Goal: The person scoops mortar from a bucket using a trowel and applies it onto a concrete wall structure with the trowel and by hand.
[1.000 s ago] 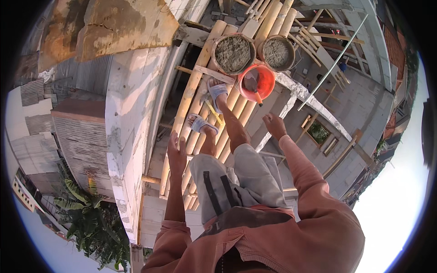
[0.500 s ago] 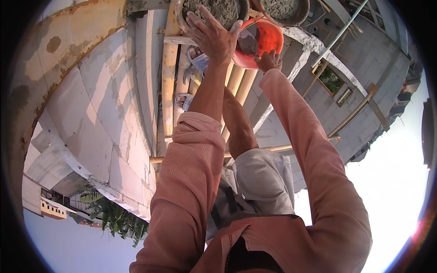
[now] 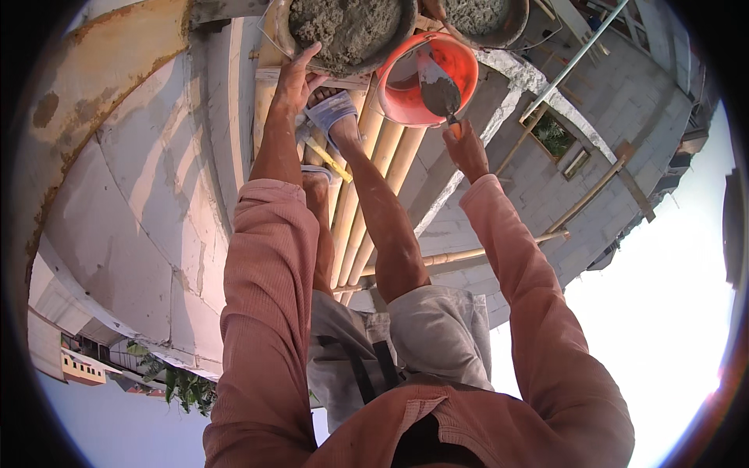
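Observation:
My left hand (image 3: 295, 84) grips the near-left rim of a dark bucket (image 3: 399, 47) heaped with wet grey mortar, at the top of the picture. In my right hand (image 3: 464, 148) is the orange handle of a trowel (image 3: 441, 97), whose mortar-smeared blade is over a red bucket (image 3: 460, 58), point away from me. A second bucket (image 3: 515, 27) of mortar stands beyond it at the upper right. My sandalled foot (image 3: 331, 117) rests on bamboo poles (image 3: 374, 195) just below the left bucket.
A pale block wall (image 3: 133, 218) runs along my left, with a rusty sheet (image 3: 70, 93) above it. Right of the poles are openings down to a lower block level (image 3: 562, 210), crossed by a concrete beam (image 3: 507, 101) and a thin pale pole (image 3: 573, 58).
Both my hands have reached forward to the buckets. My left hand has closed on the mortar bucket's rim, and my right hand has taken the trowel and lifted it within the red bucket.

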A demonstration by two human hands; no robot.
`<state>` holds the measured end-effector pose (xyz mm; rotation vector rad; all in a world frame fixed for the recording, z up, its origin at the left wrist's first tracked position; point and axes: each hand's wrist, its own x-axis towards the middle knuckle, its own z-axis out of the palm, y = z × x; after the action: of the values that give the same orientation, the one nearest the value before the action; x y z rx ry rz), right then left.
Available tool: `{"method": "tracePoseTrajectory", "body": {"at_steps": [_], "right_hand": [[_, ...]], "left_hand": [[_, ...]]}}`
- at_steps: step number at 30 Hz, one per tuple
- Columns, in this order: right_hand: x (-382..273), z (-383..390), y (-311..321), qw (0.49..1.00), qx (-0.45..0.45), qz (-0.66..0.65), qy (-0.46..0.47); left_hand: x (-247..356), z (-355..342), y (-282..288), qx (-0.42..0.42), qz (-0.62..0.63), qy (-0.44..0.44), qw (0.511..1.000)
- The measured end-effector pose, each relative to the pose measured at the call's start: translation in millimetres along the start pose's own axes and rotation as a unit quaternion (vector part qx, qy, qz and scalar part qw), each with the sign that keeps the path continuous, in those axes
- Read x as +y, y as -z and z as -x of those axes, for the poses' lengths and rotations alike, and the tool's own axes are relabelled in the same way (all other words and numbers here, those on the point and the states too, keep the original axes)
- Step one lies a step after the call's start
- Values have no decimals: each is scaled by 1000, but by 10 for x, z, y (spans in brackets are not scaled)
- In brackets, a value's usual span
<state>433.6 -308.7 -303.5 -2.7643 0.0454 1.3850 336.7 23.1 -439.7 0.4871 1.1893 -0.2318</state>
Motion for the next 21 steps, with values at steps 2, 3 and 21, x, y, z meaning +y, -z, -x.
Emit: {"method": "tracePoseTrajectory", "body": {"at_steps": [2, 3, 21], "right_hand": [[-32, 82, 83, 1000, 5, 18, 2], [-45, 142, 119, 999, 12, 34, 1], [55, 1100, 401, 991, 57, -82, 86]], "left_hand": [[85, -112, 122, -45, -16, 5, 999], [148, -154, 115, -95, -44, 12, 994], [704, 427, -37, -29, -172, -30, 984]]}}
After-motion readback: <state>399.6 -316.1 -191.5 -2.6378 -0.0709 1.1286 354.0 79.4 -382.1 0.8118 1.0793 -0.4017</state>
